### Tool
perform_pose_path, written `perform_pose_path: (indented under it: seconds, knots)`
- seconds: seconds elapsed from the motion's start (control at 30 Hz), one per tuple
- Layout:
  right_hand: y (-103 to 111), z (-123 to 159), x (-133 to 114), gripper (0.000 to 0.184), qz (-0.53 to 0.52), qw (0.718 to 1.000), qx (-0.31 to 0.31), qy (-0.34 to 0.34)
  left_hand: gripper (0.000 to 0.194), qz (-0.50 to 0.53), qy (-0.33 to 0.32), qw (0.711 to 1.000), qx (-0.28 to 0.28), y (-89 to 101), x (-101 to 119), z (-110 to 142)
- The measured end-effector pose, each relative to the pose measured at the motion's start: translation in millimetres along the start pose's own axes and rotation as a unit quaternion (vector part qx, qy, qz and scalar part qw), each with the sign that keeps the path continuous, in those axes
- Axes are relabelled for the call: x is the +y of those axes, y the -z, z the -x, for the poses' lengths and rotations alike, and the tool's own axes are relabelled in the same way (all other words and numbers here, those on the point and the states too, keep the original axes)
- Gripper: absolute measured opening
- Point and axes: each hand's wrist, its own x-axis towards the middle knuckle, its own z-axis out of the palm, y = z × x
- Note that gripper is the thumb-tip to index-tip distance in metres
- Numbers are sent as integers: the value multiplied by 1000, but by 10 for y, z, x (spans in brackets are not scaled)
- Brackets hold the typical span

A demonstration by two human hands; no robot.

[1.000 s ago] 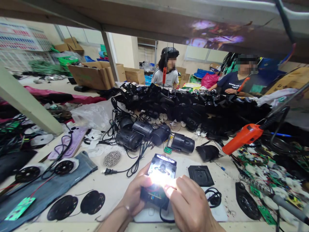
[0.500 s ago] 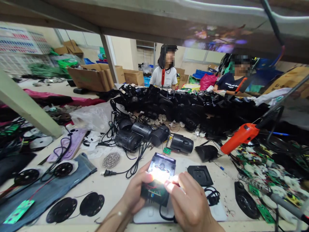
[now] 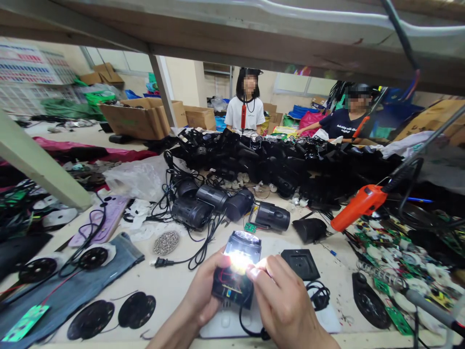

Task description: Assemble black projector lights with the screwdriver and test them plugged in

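Both my hands hold a small black lamp unit [image 3: 237, 271] low in the middle of the view. A bright white light glares from its centre, and a circuit board with red wires shows in its open back. My left hand [image 3: 204, 291] wraps round its left side, thumb near the light. From the right, my right hand [image 3: 281, 303] pinches at the lit spot with thumb and forefinger. A black cable runs from the unit down over a white pad [image 3: 225, 324] on the bench.
Black cylindrical housings [image 3: 203, 203] with tangled cords lie behind the unit. A black square plate [image 3: 301, 264] sits to its right. An orange power screwdriver [image 3: 358, 206] hangs at right above green circuit boards. Black discs [image 3: 109, 315] lie at left. Two people sit beyond a heap of black parts [image 3: 290, 165].
The lamp unit has tilted slightly and its glare has shrunk. My right hand's fingers have shifted a little on the lit spot. The person across the bench now stands more upright.
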Motion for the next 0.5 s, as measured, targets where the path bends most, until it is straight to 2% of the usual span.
perform_pose_path:
  seconds: [0.13,0.23,0.37,0.5]
  knots:
    - [248,-96,168,24,-67,995,26,-62,22,-20,26,996,84,16,84,63]
    - [441,-191,464,20,-4,991,49,-127,25,-26,26,991,131,48,155,117]
    - [554,-196,853,20,88,982,37,-165,19,6,11,987,160,104,152,171]
    - [573,-133,987,21,121,977,25,-172,6,3,46,987,156,102,41,207]
